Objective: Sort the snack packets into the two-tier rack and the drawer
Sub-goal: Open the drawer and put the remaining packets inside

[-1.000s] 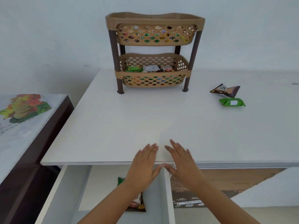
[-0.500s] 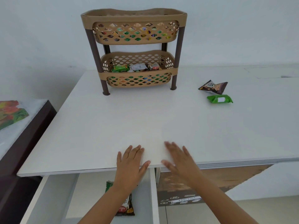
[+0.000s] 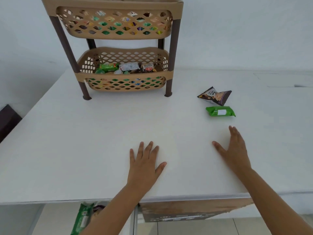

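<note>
A tan two-tier rack (image 3: 126,77) with brown legs stands at the back of the white table (image 3: 84,141); several packets fill both baskets. To its right lie a dark peanut packet (image 3: 215,96) and, just in front of it, a green packet (image 3: 220,111). My right hand (image 3: 234,150) hovers open a short way in front of the green packet, fingers pointing at it, apart from it. My left hand (image 3: 145,164) rests flat and empty near the table's front edge. Below the edge the open drawer (image 3: 55,217) holds a green packet (image 3: 82,217), partly hidden by my left forearm.
A dark side table's corner (image 3: 7,121) shows at the left edge. A brown cardboard panel (image 3: 194,209) sits under the table at the right, with tiled floor below. A white wall stands behind the rack.
Both hands moved forward from the front edge onto the table; the right hand went farther right, toward the green packet. The view shifted closer and rightward.
</note>
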A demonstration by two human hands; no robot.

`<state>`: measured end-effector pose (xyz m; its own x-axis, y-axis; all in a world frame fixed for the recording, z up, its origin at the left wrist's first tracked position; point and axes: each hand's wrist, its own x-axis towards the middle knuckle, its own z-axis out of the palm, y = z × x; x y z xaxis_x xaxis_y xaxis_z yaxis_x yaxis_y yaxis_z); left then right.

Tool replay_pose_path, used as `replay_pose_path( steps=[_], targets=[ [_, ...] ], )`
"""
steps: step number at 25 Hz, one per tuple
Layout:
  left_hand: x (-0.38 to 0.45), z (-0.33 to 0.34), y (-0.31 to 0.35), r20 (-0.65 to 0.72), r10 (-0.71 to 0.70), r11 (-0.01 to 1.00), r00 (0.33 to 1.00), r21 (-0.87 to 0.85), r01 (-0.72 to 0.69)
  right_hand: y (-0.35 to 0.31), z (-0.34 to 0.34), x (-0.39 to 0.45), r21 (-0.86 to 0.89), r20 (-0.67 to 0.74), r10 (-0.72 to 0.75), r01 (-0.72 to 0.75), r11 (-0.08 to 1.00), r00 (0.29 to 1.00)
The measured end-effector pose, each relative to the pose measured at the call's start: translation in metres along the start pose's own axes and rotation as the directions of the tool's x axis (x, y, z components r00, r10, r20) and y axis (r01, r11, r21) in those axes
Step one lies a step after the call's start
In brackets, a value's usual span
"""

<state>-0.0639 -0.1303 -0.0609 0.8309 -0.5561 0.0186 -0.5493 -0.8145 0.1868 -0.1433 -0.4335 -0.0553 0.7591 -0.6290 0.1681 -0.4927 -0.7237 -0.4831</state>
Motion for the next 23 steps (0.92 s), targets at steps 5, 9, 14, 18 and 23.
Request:
replay_pose_path(
  steps=[5, 9, 14, 18, 23],
  targets=[
    [0.059, 0.014, 0.054, -0.031, 0.000, 0.999, 1.000, -0.035, -0.001, 0.019, 0.000, 0.057, -0.030, -0.026, -0.033, 0.032, 0.999, 0.999],
    [0.098, 0.015, 0.090, -0.084, 0.067, 0.980, 0.994, -0.180, -0.081, 0.006, 0.009, 0.089, -0.202, -0.047, -0.206, 0.192, 0.960, 0.978],
    [0.180, -0.004, 0.116, -0.243, 0.097, 0.905, 0.965, -0.381, -0.187, 0.002, 0.018, 0.113, -0.236, -0.008, -0.286, 0.276, 0.932, 0.958],
    [0.260, -0.014, 0.147, -0.234, 0.104, 0.840, 0.967, -0.500, -0.211, 0.004, 0.020, 0.115, -0.175, -0.035, -0.306, 0.295, 0.939, 0.951],
    [0.331, -0.004, 0.179, 0.013, -0.054, 0.704, 0.998, -0.709, 0.047, 0.003, 0.019, 0.115, -0.154, -0.029, -0.292, 0.284, 0.946, 0.956]
  ],
)
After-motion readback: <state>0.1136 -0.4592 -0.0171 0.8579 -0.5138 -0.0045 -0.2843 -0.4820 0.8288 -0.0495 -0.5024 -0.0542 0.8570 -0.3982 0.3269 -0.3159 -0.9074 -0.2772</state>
